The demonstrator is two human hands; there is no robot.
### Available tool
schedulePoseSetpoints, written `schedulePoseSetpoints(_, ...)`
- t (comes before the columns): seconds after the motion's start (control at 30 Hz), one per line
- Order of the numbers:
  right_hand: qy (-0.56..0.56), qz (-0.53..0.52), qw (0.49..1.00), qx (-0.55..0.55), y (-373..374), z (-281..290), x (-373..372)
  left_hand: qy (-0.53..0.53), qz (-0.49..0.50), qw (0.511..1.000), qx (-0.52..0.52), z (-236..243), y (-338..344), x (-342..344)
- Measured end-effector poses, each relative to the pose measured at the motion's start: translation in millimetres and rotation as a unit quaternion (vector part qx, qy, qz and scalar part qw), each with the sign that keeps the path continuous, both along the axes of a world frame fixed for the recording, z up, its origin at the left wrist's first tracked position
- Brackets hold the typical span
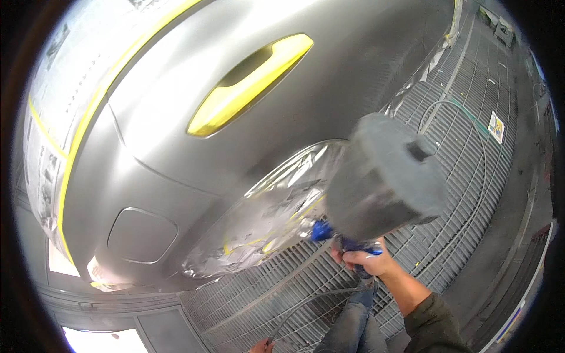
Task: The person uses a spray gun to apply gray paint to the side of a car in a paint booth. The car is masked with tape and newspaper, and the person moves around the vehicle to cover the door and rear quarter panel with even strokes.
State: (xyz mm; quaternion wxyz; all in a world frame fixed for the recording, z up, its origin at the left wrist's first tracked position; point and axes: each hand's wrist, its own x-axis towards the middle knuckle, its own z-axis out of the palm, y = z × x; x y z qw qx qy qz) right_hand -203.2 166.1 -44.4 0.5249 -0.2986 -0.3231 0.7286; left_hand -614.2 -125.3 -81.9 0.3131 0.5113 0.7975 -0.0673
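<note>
Nearest the camera was the spray gun (376,182), its big grey cup, dulled with overspray, tipped toward the lens and hiding most of the blue body beneath it. The right hand (362,259) was closed tight round the gun's blue grip, holding it above the grated floor (471,117), just beside the foil-masked wheel arch (276,212). The left hand (262,346) showed only as a sliver at the lower edge of the view, touching a thin hose (306,303); whether it gripped the hose I could not tell. Beyond the gun stood the car's side panel (176,106), grey and matt, with a door handle (250,85) wrapped in yellow tape and a square fuel flap (141,235) lower down. Yellow masking tape (88,123) ran along the panel's upper edge, and printed paper (50,117) covered the glass above it. Toward the floor's right edge lay a small rectangular label (496,126), white with yellow and green marks.
</note>
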Motion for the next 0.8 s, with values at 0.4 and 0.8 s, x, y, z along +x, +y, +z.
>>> schedulePoseSetpoints(0.4,-0.15,-0.399,0.888,-0.174,57.6,-91.2,147.9,0.001,-0.04,0.999,0.025,-49.9,73.4,92.3)
schedulePoseSetpoints(0.8,-0.081,-0.172,0.974,-0.12,51.8,-68.3,350.4,0.062,-0.053,0.994,-0.069,-48.3,151.1,285.8)
